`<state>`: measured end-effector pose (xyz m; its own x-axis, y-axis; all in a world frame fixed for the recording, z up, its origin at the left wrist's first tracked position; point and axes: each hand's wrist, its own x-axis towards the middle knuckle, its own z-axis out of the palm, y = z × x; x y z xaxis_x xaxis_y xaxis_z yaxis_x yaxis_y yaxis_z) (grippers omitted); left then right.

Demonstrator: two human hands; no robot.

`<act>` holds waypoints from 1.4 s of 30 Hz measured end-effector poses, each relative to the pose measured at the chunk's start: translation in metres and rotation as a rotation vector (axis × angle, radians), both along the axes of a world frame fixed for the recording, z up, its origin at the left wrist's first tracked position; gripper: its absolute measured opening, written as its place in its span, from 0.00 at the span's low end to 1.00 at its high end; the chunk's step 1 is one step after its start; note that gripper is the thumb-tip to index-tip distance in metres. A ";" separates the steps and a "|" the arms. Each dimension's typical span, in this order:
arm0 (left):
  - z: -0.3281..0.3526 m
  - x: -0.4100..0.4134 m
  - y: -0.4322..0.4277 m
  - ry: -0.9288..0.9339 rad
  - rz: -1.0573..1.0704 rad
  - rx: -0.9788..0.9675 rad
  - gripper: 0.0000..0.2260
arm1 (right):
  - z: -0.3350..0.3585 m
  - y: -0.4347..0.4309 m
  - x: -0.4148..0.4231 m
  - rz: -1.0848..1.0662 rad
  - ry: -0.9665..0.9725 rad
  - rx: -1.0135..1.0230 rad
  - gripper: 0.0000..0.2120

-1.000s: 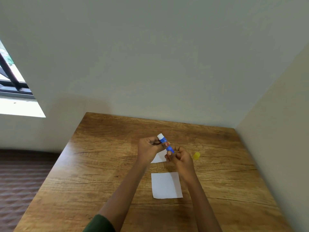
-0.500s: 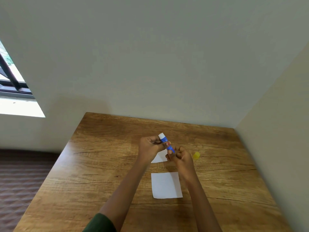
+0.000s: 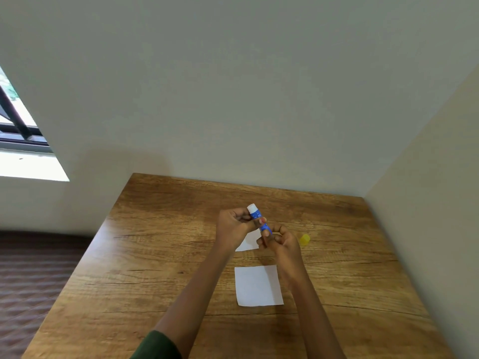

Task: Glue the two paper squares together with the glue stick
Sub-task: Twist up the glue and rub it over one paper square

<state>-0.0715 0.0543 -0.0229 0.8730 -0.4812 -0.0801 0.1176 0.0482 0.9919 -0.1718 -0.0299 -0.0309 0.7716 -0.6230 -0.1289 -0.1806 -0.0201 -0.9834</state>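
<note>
While both hands work above the wooden table [image 3: 145,255], the left hand [image 3: 233,226] curls its fingers round the upper part of the glue stick [image 3: 255,215], thumb pressed on the blue barrel; white glue tip exposed, pointing up and away. Right hand [image 3: 281,242]: fingers clenched on the stick's lower end, pinching the base. Label on the barrel: white marks, too small to read. Far paper square [image 3: 248,243]: flat on the table, partly hidden under the hands. Near paper square [image 3: 259,285]: flat, apart from the first, beside the right forearm. Yellow cap [image 3: 305,239]: on the table, right of the right hand. Green sleeve [image 3: 158,345]: on the left arm, lower edge
</note>
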 end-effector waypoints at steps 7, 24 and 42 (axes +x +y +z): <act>-0.004 -0.003 0.001 -0.031 -0.022 0.024 0.09 | 0.001 -0.005 -0.001 0.101 0.100 0.089 0.19; -0.001 -0.003 0.002 -0.040 0.001 0.009 0.09 | -0.007 -0.005 -0.003 0.069 0.014 0.001 0.13; -0.033 0.029 0.024 -0.308 -0.055 0.360 0.18 | -0.027 -0.020 0.001 -0.203 -0.197 0.291 0.12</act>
